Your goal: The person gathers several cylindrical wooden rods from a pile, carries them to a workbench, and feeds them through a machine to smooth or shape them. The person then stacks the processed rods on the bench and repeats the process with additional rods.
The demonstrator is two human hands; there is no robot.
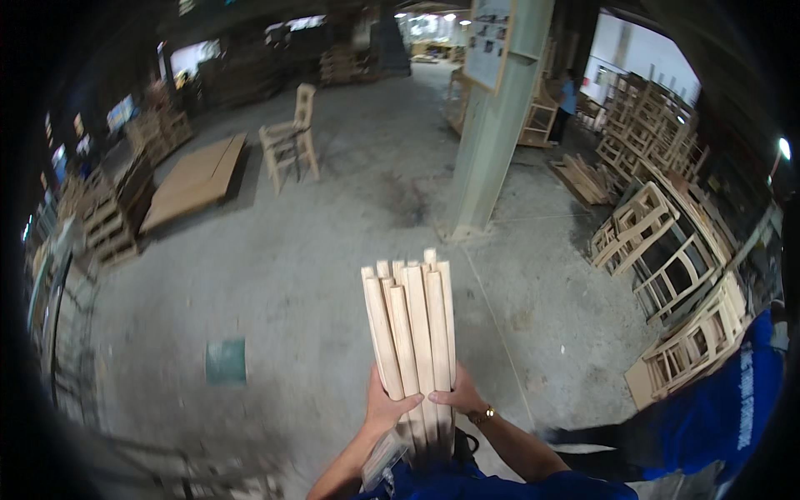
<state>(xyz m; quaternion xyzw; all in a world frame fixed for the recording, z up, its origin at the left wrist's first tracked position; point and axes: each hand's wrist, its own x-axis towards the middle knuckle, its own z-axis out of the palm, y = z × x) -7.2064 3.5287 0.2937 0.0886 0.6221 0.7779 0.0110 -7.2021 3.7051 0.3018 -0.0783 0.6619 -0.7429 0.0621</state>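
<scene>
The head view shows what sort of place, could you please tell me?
Most likely a wooden-furniture workshop: a bare wooden chair stands left of centre, chair frames are piled at the right, and the left hand and right hand hold a bundle of wooden sticks.

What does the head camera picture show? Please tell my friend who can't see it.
A person's left hand and right hand grip a bundle of long, pale wooden sticks indoors. Ahead on the grey floor stand a wooden chair and a pale green pillar; on the right are wooden chair frames and another person in blue.
</scene>
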